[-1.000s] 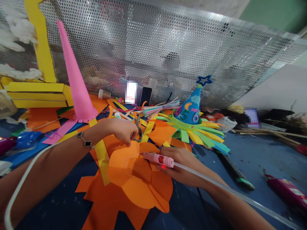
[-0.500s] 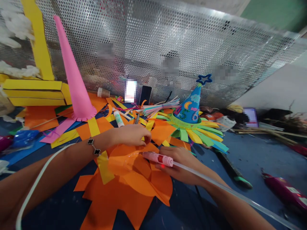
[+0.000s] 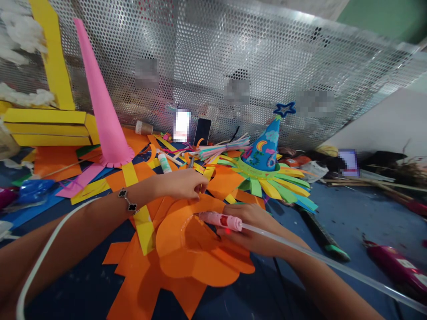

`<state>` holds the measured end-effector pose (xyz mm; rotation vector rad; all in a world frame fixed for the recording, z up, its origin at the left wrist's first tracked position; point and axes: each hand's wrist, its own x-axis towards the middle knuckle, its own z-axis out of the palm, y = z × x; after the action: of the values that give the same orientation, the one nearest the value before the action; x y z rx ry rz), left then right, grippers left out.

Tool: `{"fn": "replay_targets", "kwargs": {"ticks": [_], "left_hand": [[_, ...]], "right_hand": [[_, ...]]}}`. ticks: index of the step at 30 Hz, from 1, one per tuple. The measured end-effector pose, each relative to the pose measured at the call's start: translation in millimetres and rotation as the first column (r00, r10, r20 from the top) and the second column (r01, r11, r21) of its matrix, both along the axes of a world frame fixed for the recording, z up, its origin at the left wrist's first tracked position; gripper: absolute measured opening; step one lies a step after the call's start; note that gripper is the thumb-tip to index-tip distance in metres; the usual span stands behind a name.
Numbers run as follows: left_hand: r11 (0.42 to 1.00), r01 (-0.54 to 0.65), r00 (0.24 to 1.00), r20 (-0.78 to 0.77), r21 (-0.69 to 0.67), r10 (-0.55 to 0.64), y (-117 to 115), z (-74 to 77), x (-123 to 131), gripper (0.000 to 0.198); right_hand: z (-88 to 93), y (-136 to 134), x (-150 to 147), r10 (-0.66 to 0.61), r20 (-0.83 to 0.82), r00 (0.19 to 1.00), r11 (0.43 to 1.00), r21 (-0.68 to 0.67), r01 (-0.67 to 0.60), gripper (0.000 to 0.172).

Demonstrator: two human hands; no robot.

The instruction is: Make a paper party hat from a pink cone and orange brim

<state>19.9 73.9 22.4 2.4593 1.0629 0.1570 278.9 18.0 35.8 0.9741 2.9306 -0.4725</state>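
My right hand (image 3: 248, 226) grips a small pink hot glue gun (image 3: 222, 221), with a long clear glue stick (image 3: 300, 251) running out of its back and a red light glowing below. Its nozzle points left, at a ring of glue on a scalloped orange paper flower (image 3: 176, 262). At the flower's far edge, my left hand (image 3: 183, 183) is closed with its fingers bent down, pinching the paper; the fingertips are partly hidden. Cut orange paper (image 3: 136, 289) lies beneath the flower. Beside it is a yellow paper strip (image 3: 144, 231).
Behind stand a tall pink paper cone (image 3: 103, 106) and a blue cone hat (image 3: 265, 149) with a fringed brim. A green-tipped cutter (image 3: 323, 235) and a purple glue gun (image 3: 396, 262) lie at right. A white cord (image 3: 53, 244) crosses my left forearm. Perforated metal (image 3: 207, 53) closes the back.
The orange flower has turned and tipped so that its scalloped face and glue ring show more fully. My left hand has shifted slightly; the glue gun stays nearly in place.
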Motion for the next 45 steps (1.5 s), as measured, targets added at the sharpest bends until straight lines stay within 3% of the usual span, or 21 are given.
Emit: {"fn": "replay_targets", "kwargs": {"ticks": [6, 11, 24, 45], "left_hand": [[0.996, -0.036, 0.998, -0.062, -0.083, 0.031, -2.6, 9.7, 2.1, 0.023], [0.991, -0.024, 0.99, -0.138, -0.133, 0.006, -4.6, 15.0, 3.8, 0.015], [0.995, -0.029, 0.962, -0.273, -0.099, 0.0, -8.7, 19.4, 4.2, 0.014], [0.996, -0.016, 0.951, -0.308, -0.084, -0.011, -8.5, 18.3, 2.6, 0.019]], "right_hand": [[3.6, 0.4, 1.2, -0.049, 0.028, 0.998, 0.998, -0.047, 0.05, 0.029], [1.5, 1.0, 3.0, -0.005, 0.005, 1.0, 1.0, -0.026, 0.006, 0.034], [2.3, 3.6, 4.3, -0.026, -0.027, 0.999, 0.996, -0.085, 0.023, 0.031], [-4.6, 5.3, 6.4, 0.031, -0.014, 0.999, 0.999, -0.017, -0.031, 0.035]]}}
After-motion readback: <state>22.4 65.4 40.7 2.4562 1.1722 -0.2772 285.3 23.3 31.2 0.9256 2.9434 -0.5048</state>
